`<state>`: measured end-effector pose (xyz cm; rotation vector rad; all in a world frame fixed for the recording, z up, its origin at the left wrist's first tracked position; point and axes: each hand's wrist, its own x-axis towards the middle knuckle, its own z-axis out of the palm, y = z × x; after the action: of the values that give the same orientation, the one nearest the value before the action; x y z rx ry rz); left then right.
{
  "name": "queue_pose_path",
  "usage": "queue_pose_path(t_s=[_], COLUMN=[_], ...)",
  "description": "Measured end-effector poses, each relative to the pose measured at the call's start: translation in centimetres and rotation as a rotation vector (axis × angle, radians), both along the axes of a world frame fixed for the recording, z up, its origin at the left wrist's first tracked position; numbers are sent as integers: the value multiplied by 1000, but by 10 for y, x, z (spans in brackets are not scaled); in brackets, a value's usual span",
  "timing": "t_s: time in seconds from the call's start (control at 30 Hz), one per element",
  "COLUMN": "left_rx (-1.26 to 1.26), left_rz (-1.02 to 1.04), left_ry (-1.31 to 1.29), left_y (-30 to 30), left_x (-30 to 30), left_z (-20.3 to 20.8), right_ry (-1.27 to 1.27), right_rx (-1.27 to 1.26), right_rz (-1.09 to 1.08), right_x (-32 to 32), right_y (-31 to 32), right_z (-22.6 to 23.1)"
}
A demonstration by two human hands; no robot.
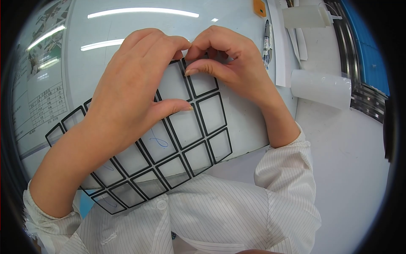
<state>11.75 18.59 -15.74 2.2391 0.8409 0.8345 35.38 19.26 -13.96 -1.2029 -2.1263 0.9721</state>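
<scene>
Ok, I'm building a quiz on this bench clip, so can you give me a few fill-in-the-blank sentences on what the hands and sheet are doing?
1. Both hands pinch the sheet at its ____ edge.
2. The frames on the sheet are ____ in colour.
3. The left hand lies on the sheet; the right hand grips beside it, near a ____ lying on the table.

Missing words: far (top); black; pen

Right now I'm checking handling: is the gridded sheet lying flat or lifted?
Lifted at its near end: the gridded sheet overhangs the person's striped coat, both hands pinching its far edge.
</scene>
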Motion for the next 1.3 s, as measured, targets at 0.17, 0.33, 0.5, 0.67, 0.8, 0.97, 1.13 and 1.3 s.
queue_pose_path(t_s=[0.17, 0.33, 0.5, 0.67, 0.8, 0.97, 1.13, 1.3], left_rx=[3, -3, -12, -15, -6, -2, -6, -8], left_rz=[0, 4, -2, 3, 3, 1, -5, -4], left_ry=[-4, -3, -5, -18, -9, -14, -9, -8], left_y=[0, 0, 0, 0, 0, 0, 0, 0], left_x=[0, 0, 0, 1, 1, 1, 1, 1], left_z=[-1, -1, 1, 0, 1, 1, 1, 1], right_ry=[-34, -25, -2, 5, 11, 47, 0, -15], right_rx=[13, -2, -7, -27, -38, -55, -10, 11], right_rz=[9, 13, 34, -10, 1, -22, -14, 4], right_x=[0, -2, 1, 0, 2, 1, 1, 2], right_y=[0, 1, 0, -1, 0, -2, -1, 0], right_z=[2, 4, 2, 5, 3, 0, 1, 2])
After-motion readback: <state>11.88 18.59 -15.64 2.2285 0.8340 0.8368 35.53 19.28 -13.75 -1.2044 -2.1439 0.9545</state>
